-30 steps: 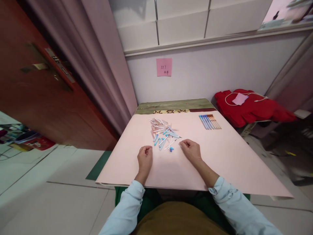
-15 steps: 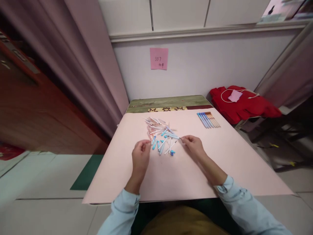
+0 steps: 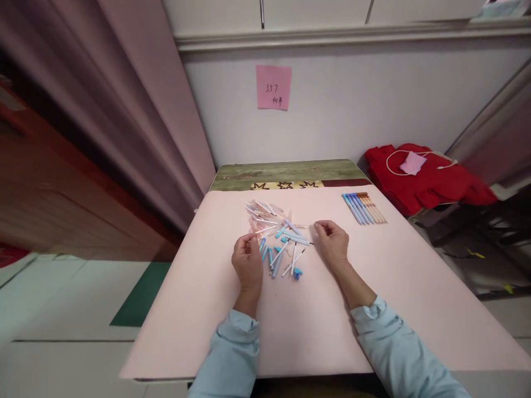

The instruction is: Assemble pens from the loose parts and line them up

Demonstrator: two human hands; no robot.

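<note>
A loose pile of pen parts (image 3: 276, 235), blue barrels, white refills and clear pinkish pieces, lies in the middle of a pink sheet (image 3: 406, 309) on a small table. My left hand (image 3: 248, 262) rests at the pile's left edge with its fingers curled, thumb and fingertips pinched near the parts; whether it holds a piece is hidden. My right hand (image 3: 333, 242) sits at the pile's right edge, fingers curled, pinching the end of a thin refill. A small blue cap (image 3: 297, 273) lies loose just in front of the pile.
A neat row of assembled pens (image 3: 364, 208), blue and orange, lies at the sheet's far right. A pink sticky note (image 3: 272, 87) hangs on the wall. A red cloth (image 3: 427, 179) with a white cable sits right of the table. A curtain (image 3: 136, 110) hangs left.
Both hands moved forward from the near part of the sheet to the edges of the pile and pinched at parts. The camera tilted down and shifted slightly.
</note>
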